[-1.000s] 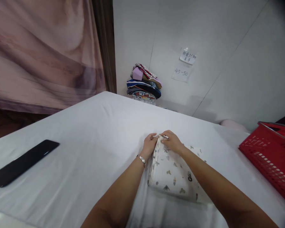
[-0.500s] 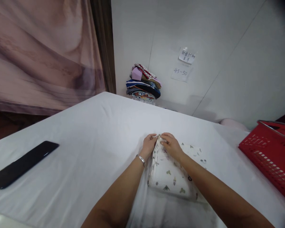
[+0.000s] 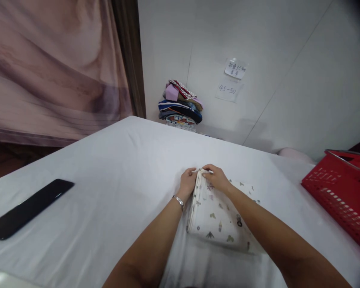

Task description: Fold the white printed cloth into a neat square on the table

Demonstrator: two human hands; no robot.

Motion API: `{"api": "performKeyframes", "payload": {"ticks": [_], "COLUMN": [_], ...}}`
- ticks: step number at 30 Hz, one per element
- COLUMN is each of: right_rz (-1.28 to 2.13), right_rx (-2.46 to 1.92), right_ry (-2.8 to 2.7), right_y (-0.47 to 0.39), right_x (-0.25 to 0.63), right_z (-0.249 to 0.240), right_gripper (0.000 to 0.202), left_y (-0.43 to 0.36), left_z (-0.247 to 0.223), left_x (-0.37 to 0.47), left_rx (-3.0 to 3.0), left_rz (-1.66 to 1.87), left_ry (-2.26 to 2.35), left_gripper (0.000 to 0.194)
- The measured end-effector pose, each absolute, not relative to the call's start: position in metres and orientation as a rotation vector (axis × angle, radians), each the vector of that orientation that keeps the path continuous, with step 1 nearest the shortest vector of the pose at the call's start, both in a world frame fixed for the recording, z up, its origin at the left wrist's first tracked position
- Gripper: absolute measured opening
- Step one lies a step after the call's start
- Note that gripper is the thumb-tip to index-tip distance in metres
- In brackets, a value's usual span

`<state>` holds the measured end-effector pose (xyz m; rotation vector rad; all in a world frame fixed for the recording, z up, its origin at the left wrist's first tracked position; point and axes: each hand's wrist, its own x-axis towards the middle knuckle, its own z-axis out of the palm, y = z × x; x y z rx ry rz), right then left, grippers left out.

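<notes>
A white cloth [image 3: 210, 218] printed with small plants and other little motifs lies folded in layers on the white-covered table [image 3: 108, 192]. At its far left corner, my right hand [image 3: 217, 178] pinches the stacked edges between thumb and fingers. My left hand [image 3: 188, 182], with a silver bracelet at the wrist, is curled against the same corner from the left, its fingers closed on the cloth's edge. The two hands almost meet there. My right forearm passes over the cloth and hides part of its right side.
A long black flat object [image 3: 30, 208] lies at the left. A red plastic basket [image 3: 345, 192] with a metal handle stands at the right edge. Beyond the table, folded fabrics [image 3: 180, 106] are stacked by the wall. Paper notes [image 3: 229, 90] hang there, and a pink curtain [image 3: 57, 72] hangs at left.
My right hand has shifted slightly up and left at the corner, and the cloth's left folded edge looks straighter. My left hand has barely moved.
</notes>
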<state>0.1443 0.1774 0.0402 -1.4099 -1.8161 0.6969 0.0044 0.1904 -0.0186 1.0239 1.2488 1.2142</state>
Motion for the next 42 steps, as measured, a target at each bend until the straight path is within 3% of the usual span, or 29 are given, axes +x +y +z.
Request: {"api": "performKeyframes", "payload": {"ticks": [6,11,19,24,29,42], "right_rz": [0.821,0.837,0.176,0.027,0.201,0.315], "right_rx": [-1.376,-1.393,-1.413,-1.629,-2.121,-2.123], "right_ry": [-1.897,-1.961,-2.121,-2.119,-2.087,-1.898], "right_y": [0.188,0.194,0.156,0.112,0.103,0.097], "right_x": [0.145,0.145,0.167,0.217,0.253,0.293], "right_z": [0.044,0.041,0.029,0.019,0.011,-0.004], "right_gripper": [0.019,0.019,0.035,0.038,0.053,0.063], "left_y": [0.187,0.188,0.187,0.188,0.189,0.193], "left_z": [-0.011,-0.010,-0.005,0.001,0.003,0.003], "left_x": [0.002,-0.003,-0.006,-0.008,-0.007,-0.009], "left_rx": [1.091,1.206,1.401,1.508,1.609,1.651], "left_rz": [1.257,1.139,1.046,0.997,0.924,0.904], "left_ry": [1.238,1.238,1.327,1.430,1.495,1.549], "left_gripper": [0.028,0.044,0.044,0.044,0.036,0.036]}}
